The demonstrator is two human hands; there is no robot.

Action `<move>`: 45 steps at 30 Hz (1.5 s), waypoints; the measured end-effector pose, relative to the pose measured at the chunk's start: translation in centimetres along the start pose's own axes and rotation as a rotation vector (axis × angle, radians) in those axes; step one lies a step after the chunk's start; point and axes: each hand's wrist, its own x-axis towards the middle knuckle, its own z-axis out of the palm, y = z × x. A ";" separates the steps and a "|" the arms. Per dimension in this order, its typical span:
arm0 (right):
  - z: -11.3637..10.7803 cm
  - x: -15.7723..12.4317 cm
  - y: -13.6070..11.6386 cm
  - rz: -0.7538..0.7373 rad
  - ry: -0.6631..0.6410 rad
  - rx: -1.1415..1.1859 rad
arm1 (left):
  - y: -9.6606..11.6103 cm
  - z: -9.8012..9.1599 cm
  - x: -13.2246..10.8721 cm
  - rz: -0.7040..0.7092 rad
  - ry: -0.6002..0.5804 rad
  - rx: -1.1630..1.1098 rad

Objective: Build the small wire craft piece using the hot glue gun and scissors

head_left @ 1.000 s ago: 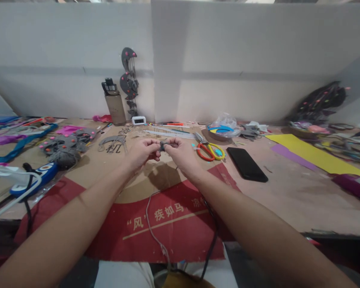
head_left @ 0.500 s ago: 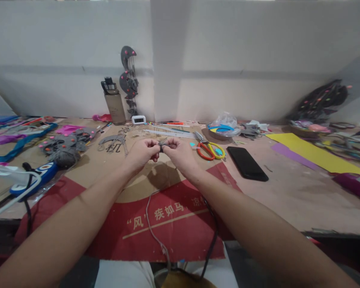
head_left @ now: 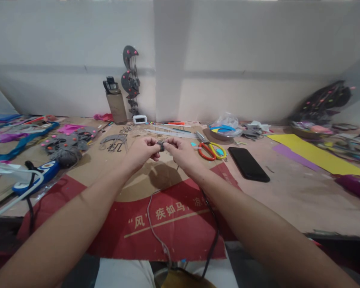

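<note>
My left hand [head_left: 146,149] and my right hand [head_left: 180,151] meet over the cardboard sheet [head_left: 108,224]. Between their fingertips they pinch a small dark grey piece [head_left: 161,146], too small and covered for me to tell its kind. Both hands are closed, thumbs against index fingers. A short thin strand shows just under my right hand. A thin grey cord [head_left: 151,222] runs over the red printed part of the sheet towards my lap. Left of my hands lies a flat grey crescent-shaped cutout [head_left: 114,139].
Orange-and-yellow-handled scissors [head_left: 210,150] and a black phone [head_left: 248,164] lie at right, before yellow paper [head_left: 315,152]. A bottle [head_left: 117,106] and a small white clock [head_left: 139,119] stand at back. Grey yarn [head_left: 66,155] and a blue power strip [head_left: 37,176] are at left.
Both hands keep their pinch, with the fingers shifted slightly around the grey piece. A short strand now shows under my right hand. The whole view has moved a little.
</note>
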 end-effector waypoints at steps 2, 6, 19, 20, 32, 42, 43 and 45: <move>-0.1 0.0 -0.2 0.016 -0.013 0.002 | -0.1 -0.1 0.1 -0.015 0.004 -0.042; -0.1 -0.1 -0.2 0.018 0.010 -0.019 | -0.3 -0.1 0.2 -0.026 -0.006 -0.100; -0.1 0.3 0.8 -0.058 0.088 -0.050 | 0.2 0.3 -0.1 -0.017 -0.028 -0.116; -0.2 0.3 0.8 -0.057 0.095 -0.036 | 0.4 0.2 -0.2 -0.017 -0.067 -0.135; -0.6 -0.3 0.1 -0.162 0.093 -0.236 | 1.1 -0.4 -0.5 0.042 -0.110 0.089; -0.6 -0.9 -0.4 -0.326 0.104 -0.426 | 0.8 -0.2 -0.4 0.098 0.012 0.140; -0.6 -0.9 -0.4 -0.332 0.100 -0.435 | 0.8 -0.1 -0.4 0.104 0.017 0.136; -0.5 -0.9 -0.5 -0.325 0.095 -0.439 | 0.9 -0.1 -0.5 0.116 0.022 0.129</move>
